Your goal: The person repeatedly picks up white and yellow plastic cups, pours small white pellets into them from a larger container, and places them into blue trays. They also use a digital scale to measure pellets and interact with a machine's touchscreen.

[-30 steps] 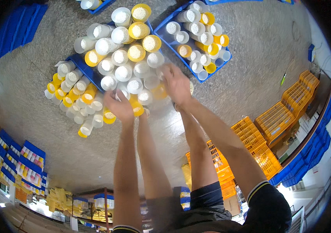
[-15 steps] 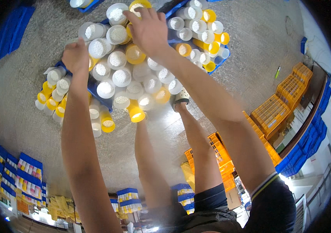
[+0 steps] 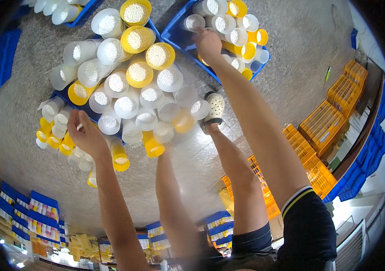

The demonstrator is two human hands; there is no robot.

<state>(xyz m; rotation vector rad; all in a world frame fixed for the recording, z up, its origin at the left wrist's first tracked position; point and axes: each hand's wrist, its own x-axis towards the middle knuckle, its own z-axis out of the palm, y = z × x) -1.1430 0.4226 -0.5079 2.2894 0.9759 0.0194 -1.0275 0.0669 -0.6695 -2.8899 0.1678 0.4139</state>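
Many translucent white plastic cups [image 3: 127,106] and yellow cups [image 3: 137,39] lie on their sides in a stacked heap, mouths toward me. Packed white tips, like cotton swab ends, show inside most of them. My right hand [image 3: 209,46] reaches to a blue tray [image 3: 170,34] at the far right, its fingers closed at the rim of a white cup [image 3: 194,22]; the fingertips are partly hidden. My left hand [image 3: 86,134] hangs left of the heap, fingers loosely curled and apart, holding nothing. Below it is a smaller group of yellow and white cups [image 3: 66,147].
My foot in a pale clog [image 3: 214,108] stands right of the heap. Orange crates [image 3: 323,122] line the right side, beside blue trays [image 3: 364,158]. Loaded blue trays [image 3: 43,212] are stacked at lower left. Another cup tray [image 3: 84,13] sits at the far left.
My right hand has moved from the top of the central heap rightward to the right tray. My left hand has left the heap's left side and come nearer to me. The view has shifted.
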